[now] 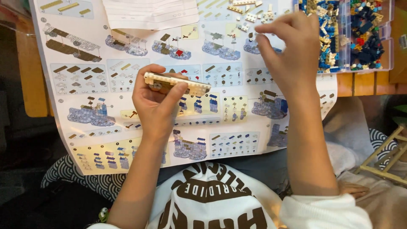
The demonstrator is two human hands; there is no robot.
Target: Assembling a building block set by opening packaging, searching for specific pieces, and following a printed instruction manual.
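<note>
My left hand (154, 101) grips a long tan and cream brick assembly (193, 87), held level above a large building-instruction sheet (85, 123). My right hand (292, 51) hovers higher and to the right, fingers curled with the fingertips pinched together near some small loose cream pieces (251, 18) lying on the sheet. Whether a tiny piece sits between those fingertips cannot be made out. The two hands are apart, about a hand's width between them.
A clear plastic sorting tray (388, 59) full of blue, yellow and dark small bricks stands at the upper right on a wooden table (29, 85). A folded white paper (148, 15) lies at the top. A wooden frame (388, 161) leans at the lower right.
</note>
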